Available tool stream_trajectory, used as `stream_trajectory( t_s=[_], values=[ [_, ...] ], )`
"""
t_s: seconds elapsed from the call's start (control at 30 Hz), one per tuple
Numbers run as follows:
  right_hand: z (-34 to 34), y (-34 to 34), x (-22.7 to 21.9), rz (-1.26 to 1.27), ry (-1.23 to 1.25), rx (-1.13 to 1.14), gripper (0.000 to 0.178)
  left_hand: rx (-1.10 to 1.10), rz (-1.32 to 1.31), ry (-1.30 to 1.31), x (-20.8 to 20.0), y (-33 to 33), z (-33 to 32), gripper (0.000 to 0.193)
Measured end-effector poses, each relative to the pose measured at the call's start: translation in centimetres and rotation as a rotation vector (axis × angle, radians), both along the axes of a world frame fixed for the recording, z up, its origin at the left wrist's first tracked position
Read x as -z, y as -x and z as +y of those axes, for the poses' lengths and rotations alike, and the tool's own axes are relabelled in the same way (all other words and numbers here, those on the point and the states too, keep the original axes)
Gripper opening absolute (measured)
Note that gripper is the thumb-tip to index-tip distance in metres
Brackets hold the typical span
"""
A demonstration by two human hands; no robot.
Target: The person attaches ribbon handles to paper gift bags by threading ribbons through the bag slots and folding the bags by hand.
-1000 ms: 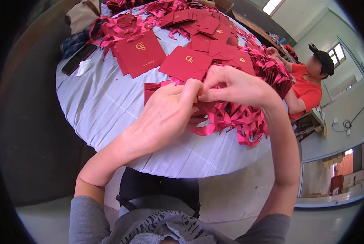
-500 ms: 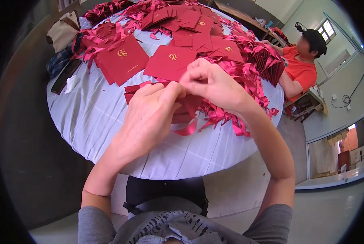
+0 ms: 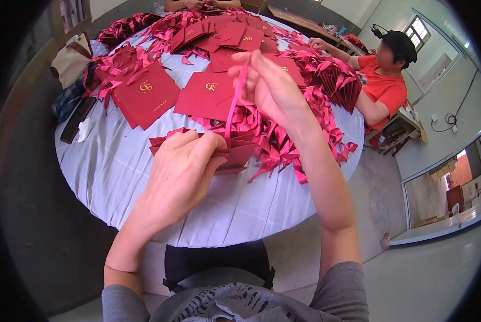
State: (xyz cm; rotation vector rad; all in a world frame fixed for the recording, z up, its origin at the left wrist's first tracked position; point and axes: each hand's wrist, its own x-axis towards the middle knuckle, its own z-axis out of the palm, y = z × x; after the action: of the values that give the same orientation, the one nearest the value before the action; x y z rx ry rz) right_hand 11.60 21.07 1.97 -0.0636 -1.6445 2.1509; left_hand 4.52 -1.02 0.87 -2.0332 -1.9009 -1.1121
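My left hand (image 3: 179, 174) is closed on the top edge of a red paper gift bag (image 3: 239, 155) near the front of the table. From that bag a pink-red ribbon (image 3: 236, 104) runs upward, pulled nearly straight. My right hand (image 3: 272, 88) has its upper end pinched between thumb and fingers, raised well above the bag. The fingertips of my left hand, and where the ribbon joins the bag, are partly hidden. Flat red bags with gold emblems, one straight ahead (image 3: 205, 95) and one farther left (image 3: 146, 95), lie just beyond.
A pale cloth covers the round table (image 3: 106, 172). Heaped ribboned bags (image 3: 332, 80) lie at the right and far side. A dark phone (image 3: 78, 119) and a beige bag (image 3: 71, 60) sit at the left edge. A person in orange (image 3: 383, 86) works at right; another's forearms show at the far edge.
My right hand has lifted up and away from my left hand, drawing the ribbon taut between them. My left hand stays on the bag. The whole view has shifted slightly.
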Motion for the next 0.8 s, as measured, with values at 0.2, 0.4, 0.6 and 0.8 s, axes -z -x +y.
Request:
stream_trajectory(
  t_s=[0.2, 0.4, 0.6, 0.8],
  values=[
    [-3.0, -3.2, 2.5, -0.110, -0.128, -0.285, 0.047, -0.025, 0.039, -0.123, 0.4, -0.1, 0.6, 0.019],
    [-4.9, -2.6, 1.2, -0.065, -0.350, -0.035, 0.012, -0.055, 0.000, -0.177, 0.5, -0.6, 0.7, 0.016],
    [-6.9, -1.9, 2.8, 0.047, -0.372, 0.376, 0.011, -0.119, 0.011, -0.142, 0.0, -1.7, 0.7, 0.015],
    [-6.8, -4.1, 2.4, 0.052, -0.527, 0.268, 0.019, -0.127, 0.016, -0.165, 1.0, -1.5, 0.7, 0.014]
  ],
)
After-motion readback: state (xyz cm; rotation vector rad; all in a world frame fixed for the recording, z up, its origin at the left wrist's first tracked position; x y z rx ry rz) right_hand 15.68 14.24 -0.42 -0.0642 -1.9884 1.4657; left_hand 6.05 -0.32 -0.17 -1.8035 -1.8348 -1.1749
